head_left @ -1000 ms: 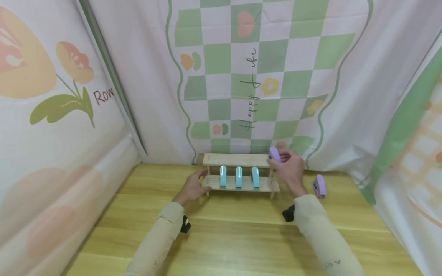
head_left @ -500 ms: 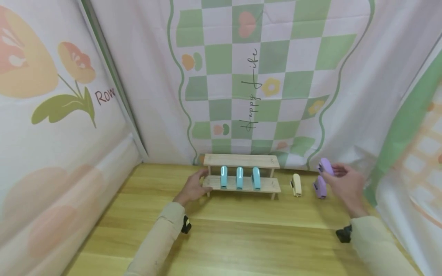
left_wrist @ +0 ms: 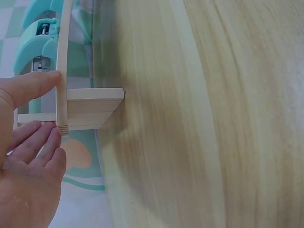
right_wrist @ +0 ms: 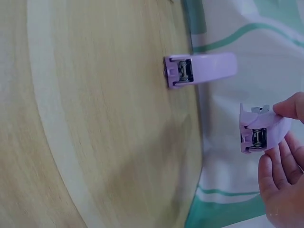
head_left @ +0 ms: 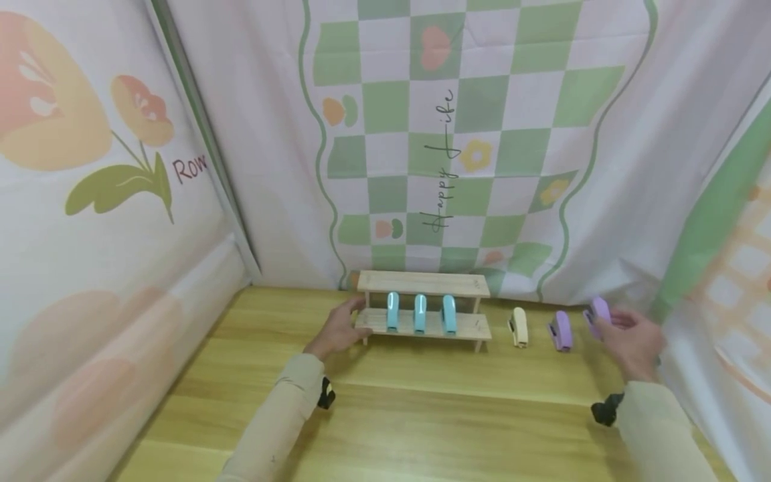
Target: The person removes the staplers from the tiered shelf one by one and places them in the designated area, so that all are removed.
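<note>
A two-tier wooden rack (head_left: 385, 321) stands by the back cloth, with three teal staplers (head_left: 419, 313) upright on its lower tier. My left hand (head_left: 338, 329) grips that tier's left end; in the left wrist view, the thumb and fingers of the hand (left_wrist: 33, 152) lie around the board (left_wrist: 62, 95). Off to the right, my right hand (head_left: 635, 341) pinches a purple stapler (head_left: 599, 316). The right wrist view has this stapler (right_wrist: 270, 130) between thumb and fingers of the hand (right_wrist: 285, 166), clear of the table. A second purple stapler (head_left: 562, 331) stands beside it on the table.
A cream stapler (head_left: 519, 327) stands between the rack and the purple staplers. Cloth with green checks (head_left: 434, 134) hangs behind the wooden table (head_left: 421, 415), and more cloth closes both sides. A small teal bit shows beside my right hand.
My right hand has carried the purple stapler from beside the rack's upper tier to the far right, then lower. The cream stapler came into view. My left hand has stayed on the rack.
</note>
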### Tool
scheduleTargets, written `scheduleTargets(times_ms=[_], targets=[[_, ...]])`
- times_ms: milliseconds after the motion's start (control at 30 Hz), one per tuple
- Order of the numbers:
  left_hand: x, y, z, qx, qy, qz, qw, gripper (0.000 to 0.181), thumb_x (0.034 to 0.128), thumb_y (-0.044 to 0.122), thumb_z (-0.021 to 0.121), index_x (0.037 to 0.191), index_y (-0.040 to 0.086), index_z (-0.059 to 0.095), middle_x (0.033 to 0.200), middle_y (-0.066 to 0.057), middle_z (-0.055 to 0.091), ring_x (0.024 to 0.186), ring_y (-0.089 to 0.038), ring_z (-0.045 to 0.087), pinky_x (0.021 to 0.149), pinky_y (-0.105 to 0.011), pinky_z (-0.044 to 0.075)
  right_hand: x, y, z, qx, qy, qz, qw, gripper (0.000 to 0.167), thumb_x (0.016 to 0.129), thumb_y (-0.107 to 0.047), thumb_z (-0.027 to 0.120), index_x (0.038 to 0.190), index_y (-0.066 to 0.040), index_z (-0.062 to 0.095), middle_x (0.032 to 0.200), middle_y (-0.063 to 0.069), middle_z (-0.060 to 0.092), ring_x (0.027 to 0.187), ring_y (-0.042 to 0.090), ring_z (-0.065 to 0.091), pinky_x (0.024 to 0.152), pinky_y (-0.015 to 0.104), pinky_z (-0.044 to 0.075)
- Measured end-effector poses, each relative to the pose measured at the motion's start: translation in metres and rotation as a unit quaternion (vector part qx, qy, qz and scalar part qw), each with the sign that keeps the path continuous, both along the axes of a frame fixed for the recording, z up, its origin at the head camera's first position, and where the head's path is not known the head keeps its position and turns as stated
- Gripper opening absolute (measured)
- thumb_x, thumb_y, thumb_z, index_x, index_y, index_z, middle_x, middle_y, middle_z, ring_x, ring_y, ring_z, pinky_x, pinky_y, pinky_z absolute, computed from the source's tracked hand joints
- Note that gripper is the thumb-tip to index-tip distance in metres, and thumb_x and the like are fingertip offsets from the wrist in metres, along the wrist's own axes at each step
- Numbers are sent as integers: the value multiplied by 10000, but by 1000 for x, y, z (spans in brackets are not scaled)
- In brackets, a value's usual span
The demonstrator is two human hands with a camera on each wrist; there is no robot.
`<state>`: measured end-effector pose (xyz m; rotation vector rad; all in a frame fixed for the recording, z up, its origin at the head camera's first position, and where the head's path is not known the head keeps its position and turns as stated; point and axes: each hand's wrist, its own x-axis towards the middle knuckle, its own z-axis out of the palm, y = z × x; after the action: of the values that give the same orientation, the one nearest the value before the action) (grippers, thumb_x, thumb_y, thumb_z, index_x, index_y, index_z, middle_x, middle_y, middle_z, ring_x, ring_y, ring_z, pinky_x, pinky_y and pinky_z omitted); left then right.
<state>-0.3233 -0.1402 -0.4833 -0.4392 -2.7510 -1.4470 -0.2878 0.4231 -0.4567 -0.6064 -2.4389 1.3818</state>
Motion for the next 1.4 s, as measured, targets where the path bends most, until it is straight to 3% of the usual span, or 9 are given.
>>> scheduleTargets(times_ms=[267,500,767,867,967,1067,1267,1333,1400], targets=[[-1,2,0,22,-11,-56,10000,756,883,81,813,1545,7,455,1586,-219,514,1502,-427,452,1281,-593,352,28,-22,26,82,-274,-141,9995,567,983,-399,714,1330,34,602,903,-132,662,727,-57,537,595,115,471],[-3,6,-2,-93,-7,-104,9999,760,897,101,809,1557,14,441,1590,-215,511,1502,-422,452,1281,-588,356,31,-17,13,265,-464,-310,9981,616,989,-487,674,1346,11,611,998,33,742,802,-4,519,771,259,434],[-3,9,-3,-114,-14,-145,9998,771,873,84,820,1549,22,454,1567,-213,536,1478,-422,478,1270,-594,372,40,-16,7,262,-622,-279,9973,597,984,-416,704,1336,53,596,1166,254,738,761,-10,524,686,199,410],[-2,10,-3,-100,-22,-165,9998,774,868,83,822,1547,23,454,1564,-217,537,1474,-428,481,1264,-604,375,42,-15,6,158,-665,-236,9974,591,986,-413,702,1329,55,596,1066,187,766,721,-34,533,650,176,429],[-1,10,-2,-85,-18,-158,9998,775,872,81,820,1549,20,450,1569,-217,531,1478,-428,476,1266,-604,372,40,-13,5,289,-640,-200,9973,616,991,-432,689,1333,71,595,1052,202,775,700,-27,556,608,143,423],[-1,8,-1,-113,-8,-132,9998,775,878,82,817,1553,14,443,1578,-212,523,1488,-421,469,1273,-594,366,35,-9,2,403,-567,-157,9975,735,991,-504,668,1391,102,558,1258,323,695,834,141,645,647,178,441],[0,5,1,-161,-26,-68,9998,758,900,96,811,1557,11,441,1591,-208,513,1502,-420,454,1277,-592,361,11,5,-11,961,-80,256,9950,798,980,-538,685,1465,75,526,1389,342,619,953,203,657,681,178,502],[2,3,2,-164,-55,-12,9998,753,902,98,813,1557,23,449,1595,-200,511,1508,-416,448,1280,-587,359,5,-1,-10,1089,0,554,9925,809,982,-534,690,1503,53,495,1454,340,577,1059,307,666,793,289,587],[3,2,3,-149,-49,25,9999,744,902,88,812,1552,22,457,1592,-204,513,1509,-422,445,1279,-594,358,1,-14,-5,1108,16,856,9902,849,972,-568,692,1530,31,470,1497,338,542,1229,462,606,923,480,604]])
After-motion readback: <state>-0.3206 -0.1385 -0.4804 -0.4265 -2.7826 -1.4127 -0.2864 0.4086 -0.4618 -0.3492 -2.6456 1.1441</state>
